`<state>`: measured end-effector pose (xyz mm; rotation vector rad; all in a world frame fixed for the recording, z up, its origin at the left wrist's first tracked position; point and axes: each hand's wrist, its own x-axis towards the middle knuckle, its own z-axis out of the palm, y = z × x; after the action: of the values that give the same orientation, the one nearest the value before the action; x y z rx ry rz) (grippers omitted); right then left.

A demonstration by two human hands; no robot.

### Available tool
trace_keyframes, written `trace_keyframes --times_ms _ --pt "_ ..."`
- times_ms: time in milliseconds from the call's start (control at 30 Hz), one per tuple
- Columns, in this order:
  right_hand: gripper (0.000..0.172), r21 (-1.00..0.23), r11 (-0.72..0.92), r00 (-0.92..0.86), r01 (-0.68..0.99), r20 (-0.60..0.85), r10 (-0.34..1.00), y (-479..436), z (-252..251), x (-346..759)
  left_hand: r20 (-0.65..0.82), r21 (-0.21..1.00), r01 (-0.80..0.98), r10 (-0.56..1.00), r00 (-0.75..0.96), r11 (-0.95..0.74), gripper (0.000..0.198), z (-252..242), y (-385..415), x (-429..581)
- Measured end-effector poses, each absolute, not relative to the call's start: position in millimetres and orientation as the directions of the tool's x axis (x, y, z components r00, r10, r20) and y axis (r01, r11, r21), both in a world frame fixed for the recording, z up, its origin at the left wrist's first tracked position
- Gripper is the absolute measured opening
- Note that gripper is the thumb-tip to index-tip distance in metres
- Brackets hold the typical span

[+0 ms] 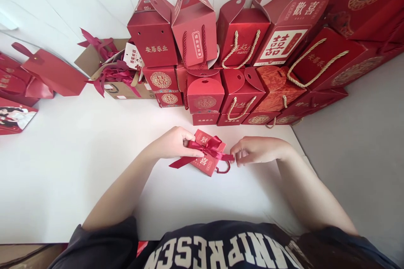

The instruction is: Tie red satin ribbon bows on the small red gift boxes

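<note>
A small red gift box (208,167) with light printed lettering lies on the white table in front of me. Tied across its top is a dark pink satin ribbon (212,147) in a bow, one tail hanging out to the left. A twisted dark red cord handle (224,169) sticks out from the box's right side. My left hand (176,143) grips the box's left edge, its thumb lying over the ribbon. On the other side, my right hand (254,150) pinches the end of the ribbon's right tail, the fingers closed and curled.
Stacked red boxes (206,92), several with cord handles, line the back against the wall. Left of them stands an open cardboard box (135,88) full of loose pink ribbons and a tag. More red boxes (57,71) stand at the far left. A grey wall (356,155) bounds the right.
</note>
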<state>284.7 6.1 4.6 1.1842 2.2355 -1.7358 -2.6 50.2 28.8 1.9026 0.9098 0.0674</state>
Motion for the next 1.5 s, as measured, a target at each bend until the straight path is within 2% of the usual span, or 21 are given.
trace_keyframes --times_ms 67,167,233,333,433,633,800,1133,1333,1500 --pt "0.018 -0.759 0.148 -0.606 0.634 -0.368 0.705 5.8 10.5 288.3 -0.309 0.782 0.564 0.621 0.721 -0.266 0.038 29.2 48.8 -2.4" --pt "0.024 -0.858 0.142 -0.488 0.494 -0.138 0.862 6.9 14.5 279.0 -0.333 0.750 0.601 0.629 0.703 -0.275 0.041 28.9 47.8 -2.0" --pt "0.028 -0.946 0.124 -0.489 0.300 -0.040 0.871 8.0 10.4 265.2 -0.347 0.740 0.614 0.625 0.699 -0.275 0.044 28.5 47.6 -1.4" --pt "0.029 -0.996 0.072 -0.552 0.057 0.029 0.833 8.6 -2.3 244.6 -0.355 0.733 0.622 0.625 0.695 -0.274 0.045 28.2 47.3 -0.4" --pt "0.031 -0.997 0.008 -0.553 -0.070 0.046 0.832 7.4 -12.6 234.2 -0.357 0.718 0.638 0.639 0.681 -0.279 0.047 29.0 47.2 0.6" --pt "0.038 -0.998 0.036 -0.545 -0.045 0.055 0.837 6.5 -15.3 237.4 -0.351 0.700 0.646 0.640 0.683 -0.305 0.045 31.7 47.2 -0.6" --pt "0.038 -0.995 0.095 -0.548 0.044 0.055 0.834 7.8 -15.3 239.9 -0.347 0.686 0.646 0.629 0.696 -0.336 0.044 29.6 48.0 -4.7" --pt "0.038 -0.984 0.162 -0.520 0.070 0.102 0.848 4.9 -15.9 240.4 -0.393 0.671 0.686 0.648 0.652 -0.283 0.047 34.0 47.9 -4.1" --pt "0.042 -0.986 0.146 -0.501 0.079 0.087 0.861 3.7 -19.6 239.7 -0.371 0.725 0.632 0.618 0.693 -0.274 0.041 33.6 50.6 -5.3" --pt "0.045 -0.990 0.138 -0.479 -0.004 0.123 0.869 3.1 -27.0 238.1 -0.365 0.798 0.553 0.538 0.760 -0.240 0.038 25.2 58.1 -8.5"
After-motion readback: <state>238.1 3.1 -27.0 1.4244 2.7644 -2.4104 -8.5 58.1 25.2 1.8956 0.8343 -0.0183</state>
